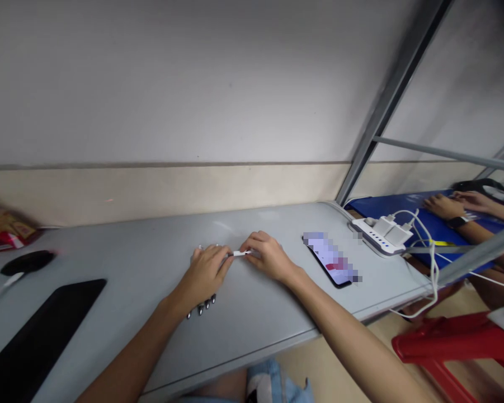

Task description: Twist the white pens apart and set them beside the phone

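Bare forearms [339,324] reach to mid-frame, where left hand [210,268] and right hand [271,254] clamp fingers [255,244] on a slim white stick [239,253], one at each end (for steadiness, I suppose).

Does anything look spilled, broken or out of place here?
No spill or damage shows. Untidy, though: a white cable droops in a loop past the right end of the desk, near the power strip.

Left grip [207,271], right grip [271,256] on white piece [239,253]; phone [328,258] on desk [260,313].
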A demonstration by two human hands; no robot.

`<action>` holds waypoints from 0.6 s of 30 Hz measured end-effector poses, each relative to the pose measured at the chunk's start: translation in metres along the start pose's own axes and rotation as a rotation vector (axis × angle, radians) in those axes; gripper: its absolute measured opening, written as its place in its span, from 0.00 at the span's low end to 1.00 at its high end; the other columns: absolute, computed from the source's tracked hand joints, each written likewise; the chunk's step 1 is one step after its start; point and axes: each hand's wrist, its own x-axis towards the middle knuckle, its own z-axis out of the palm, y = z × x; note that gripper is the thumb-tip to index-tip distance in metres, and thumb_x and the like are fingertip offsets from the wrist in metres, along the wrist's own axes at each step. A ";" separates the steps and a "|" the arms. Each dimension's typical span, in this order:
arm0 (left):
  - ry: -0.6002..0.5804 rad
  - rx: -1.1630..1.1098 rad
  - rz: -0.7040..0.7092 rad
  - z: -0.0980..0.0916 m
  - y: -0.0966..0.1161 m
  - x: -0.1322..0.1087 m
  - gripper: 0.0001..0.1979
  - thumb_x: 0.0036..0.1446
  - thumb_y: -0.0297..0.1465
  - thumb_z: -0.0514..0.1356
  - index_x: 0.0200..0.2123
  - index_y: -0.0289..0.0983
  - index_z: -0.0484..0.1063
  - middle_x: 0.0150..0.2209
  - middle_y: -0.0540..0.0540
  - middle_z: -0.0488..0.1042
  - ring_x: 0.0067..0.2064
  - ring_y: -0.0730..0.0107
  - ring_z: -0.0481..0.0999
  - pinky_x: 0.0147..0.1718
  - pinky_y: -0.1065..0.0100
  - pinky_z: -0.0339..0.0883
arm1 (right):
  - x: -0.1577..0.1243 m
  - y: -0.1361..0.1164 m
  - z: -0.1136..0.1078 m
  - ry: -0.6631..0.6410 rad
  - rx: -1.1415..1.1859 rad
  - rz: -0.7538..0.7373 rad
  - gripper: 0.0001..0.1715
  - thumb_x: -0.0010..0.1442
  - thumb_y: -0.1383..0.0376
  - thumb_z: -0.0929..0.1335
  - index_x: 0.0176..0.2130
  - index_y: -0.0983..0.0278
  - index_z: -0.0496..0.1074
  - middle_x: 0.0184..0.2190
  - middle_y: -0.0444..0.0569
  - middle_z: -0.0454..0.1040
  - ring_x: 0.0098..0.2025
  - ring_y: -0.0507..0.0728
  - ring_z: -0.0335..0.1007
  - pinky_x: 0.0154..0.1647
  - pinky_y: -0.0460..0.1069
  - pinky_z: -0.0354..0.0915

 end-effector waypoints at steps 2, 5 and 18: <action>0.014 -0.018 -0.003 0.001 -0.001 0.000 0.15 0.67 0.37 0.45 0.40 0.40 0.69 0.40 0.46 0.75 0.43 0.62 0.70 0.43 0.61 0.54 | 0.000 0.002 0.000 0.018 -0.015 0.002 0.10 0.57 0.74 0.67 0.39 0.63 0.73 0.36 0.48 0.72 0.40 0.55 0.64 0.42 0.49 0.61; 0.035 -0.048 0.002 0.001 -0.002 -0.001 0.16 0.67 0.36 0.45 0.48 0.43 0.69 0.44 0.46 0.75 0.46 0.62 0.71 0.45 0.61 0.54 | 0.000 0.005 -0.003 0.042 -0.035 0.021 0.11 0.57 0.76 0.67 0.39 0.63 0.73 0.36 0.49 0.72 0.39 0.55 0.64 0.42 0.49 0.61; 0.127 -0.082 -0.105 -0.005 -0.008 0.003 0.15 0.66 0.33 0.45 0.48 0.45 0.69 0.43 0.49 0.76 0.44 0.64 0.72 0.43 0.61 0.54 | 0.003 0.016 -0.015 0.277 0.229 0.241 0.12 0.64 0.69 0.61 0.46 0.63 0.70 0.42 0.49 0.75 0.41 0.53 0.70 0.41 0.48 0.63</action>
